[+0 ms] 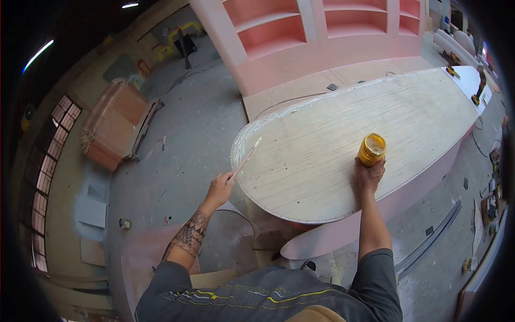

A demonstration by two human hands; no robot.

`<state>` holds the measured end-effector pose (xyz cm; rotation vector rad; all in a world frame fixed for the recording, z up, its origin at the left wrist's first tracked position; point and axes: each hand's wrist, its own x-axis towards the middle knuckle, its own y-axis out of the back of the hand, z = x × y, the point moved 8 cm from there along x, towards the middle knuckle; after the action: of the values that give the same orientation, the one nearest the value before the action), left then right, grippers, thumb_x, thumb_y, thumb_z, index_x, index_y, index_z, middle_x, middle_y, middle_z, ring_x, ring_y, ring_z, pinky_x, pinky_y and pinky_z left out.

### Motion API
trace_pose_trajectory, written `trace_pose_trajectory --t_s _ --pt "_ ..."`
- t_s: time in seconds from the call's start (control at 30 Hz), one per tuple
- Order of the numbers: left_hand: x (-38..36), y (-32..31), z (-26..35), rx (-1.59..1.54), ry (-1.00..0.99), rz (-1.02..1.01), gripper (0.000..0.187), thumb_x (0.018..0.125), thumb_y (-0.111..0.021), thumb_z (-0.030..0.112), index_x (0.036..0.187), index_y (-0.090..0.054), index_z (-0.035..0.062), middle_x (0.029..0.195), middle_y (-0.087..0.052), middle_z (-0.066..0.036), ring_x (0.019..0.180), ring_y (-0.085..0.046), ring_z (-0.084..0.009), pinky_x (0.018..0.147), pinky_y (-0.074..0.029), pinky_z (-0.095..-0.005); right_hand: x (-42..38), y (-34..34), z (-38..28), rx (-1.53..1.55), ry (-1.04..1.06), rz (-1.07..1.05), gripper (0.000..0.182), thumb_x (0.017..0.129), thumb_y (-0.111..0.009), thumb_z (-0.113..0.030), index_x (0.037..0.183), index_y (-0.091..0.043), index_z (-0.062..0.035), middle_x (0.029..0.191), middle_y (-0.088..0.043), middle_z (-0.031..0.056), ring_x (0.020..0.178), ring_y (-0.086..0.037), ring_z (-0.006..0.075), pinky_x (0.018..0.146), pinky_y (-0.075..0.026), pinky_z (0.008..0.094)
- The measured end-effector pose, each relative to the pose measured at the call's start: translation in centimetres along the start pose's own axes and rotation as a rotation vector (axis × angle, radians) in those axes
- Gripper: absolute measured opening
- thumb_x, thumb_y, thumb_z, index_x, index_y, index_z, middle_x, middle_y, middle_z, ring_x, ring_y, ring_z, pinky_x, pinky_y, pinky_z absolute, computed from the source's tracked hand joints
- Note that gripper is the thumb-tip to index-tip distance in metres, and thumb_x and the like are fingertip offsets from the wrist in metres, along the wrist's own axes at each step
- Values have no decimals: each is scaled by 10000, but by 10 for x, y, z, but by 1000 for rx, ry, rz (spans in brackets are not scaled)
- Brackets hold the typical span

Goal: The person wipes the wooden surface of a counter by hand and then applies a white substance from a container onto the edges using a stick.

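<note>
My left hand [219, 190] is closed round the lower end of a thin, pale stick-like brush [245, 159], whose upper end lies over the rounded left end of a long wooden top [316, 145]. A whitish, wet-looking band [255, 129] follows the top's curved left and far edge. My right hand [370, 173] grips a yellow jar [372, 149] from below, above the middle of the wooden top. The jar is open, with pale material inside its mouth.
A pink shelf unit [279, 53] stands beyond the top. Power drills [451, 71] lie at its far right end. On the left are a wrapped brown bundle [115, 123] and a small can [125, 223] on the grey floor [177, 129]. Long strips [429, 241] lie at right.
</note>
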<state>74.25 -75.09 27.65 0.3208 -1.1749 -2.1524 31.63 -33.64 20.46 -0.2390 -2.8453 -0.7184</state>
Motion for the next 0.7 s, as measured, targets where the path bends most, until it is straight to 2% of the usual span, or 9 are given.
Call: trace_pose_trajectory --t_s 0.03,0.13,0.3,0.33,0.4,0.43,0.57,0.63,0.7 --pt "24 -12 12 56 -51 17 355 1007 -639 172 1337 -709 62 1155 -732 -231 1094 -708 -416 978 -557 -476 -1 1 -1 -16 -16 0 998 719 -977 -339 1536 -454 -101 1355 -646 257 1291 -600 465 1100 -505 560" --pt "93 -63 25 -56 14 22 336 1002 -632 163 1309 -711 51 1177 -721 -256 1117 -695 -427 982 -551 -492 -2 1 -6 -44 -31 -45 972 775 -935 -382 1544 -412 -98 1402 -598 290 1318 -585 480 1108 -502 552" --pt "173 -173 11 -275 190 42 358 1004 -631 155 1329 -679 14 1214 -704 -294 1164 -674 -443 1021 -545 -503 -5 2 -8 -55 -66 -10 1008 732 -969 -350 1547 -432 -100 1372 -616 257 1310 -590 455 1106 -501 551" --pt "177 -184 21 -293 188 42 358 1004 -631 155 1329 -679 14 1214 -704 -294 1164 -674 -443 1021 -545 -503 -4 1 -6 -50 -75 -15 1007 735 -968 -349 1549 -430 -99 1377 -608 258 1312 -589 454 1107 -500 550" --pt "179 -183 54 -70 101 178 393 1009 -637 162 1358 -657 -18 1219 -718 -274 1092 -731 -366 995 -572 -473 -3 1 -7 -50 -62 -6 994 737 -968 -344 1541 -438 -96 1371 -608 254 1316 -587 452 1108 -499 548" --pt "183 -193 58 -131 185 128 342 996 -624 134 1303 -657 -13 1249 -695 -298 1214 -659 -429 1050 -532 -516 -4 -1 -6 -39 -65 -12 987 736 -969 -344 1532 -445 -90 1369 -609 252 1318 -587 452 1108 -498 547" --pt "194 -213 83 -110 216 146 277 991 -619 123 1229 -648 -14 1226 -684 -300 1187 -656 -441 1034 -534 -522 -4 -2 -4 -34 -65 -7 968 728 -976 -353 1501 -464 -75 1359 -612 248 1308 -591 455 1098 -502 546" --pt "198 -233 96 -136 226 13 251 1014 -580 103 1232 -571 -21 1318 -600 -316 1212 -644 -488 1014 -560 -545 -4 -3 -6 -42 -54 1 959 729 -975 -359 1491 -468 -72 1347 -616 250 1295 -596 458 1092 -505 547" --pt "204 -242 112 -127 207 59 256 1000 -598 110 1222 -605 -18 1254 -647 -295 1145 -673 -450 976 -568 -522 -5 -2 -8 -52 -37 8 950 729 -974 -364 1480 -472 -70 1335 -620 252 1282 -601 460 1086 -508 548"
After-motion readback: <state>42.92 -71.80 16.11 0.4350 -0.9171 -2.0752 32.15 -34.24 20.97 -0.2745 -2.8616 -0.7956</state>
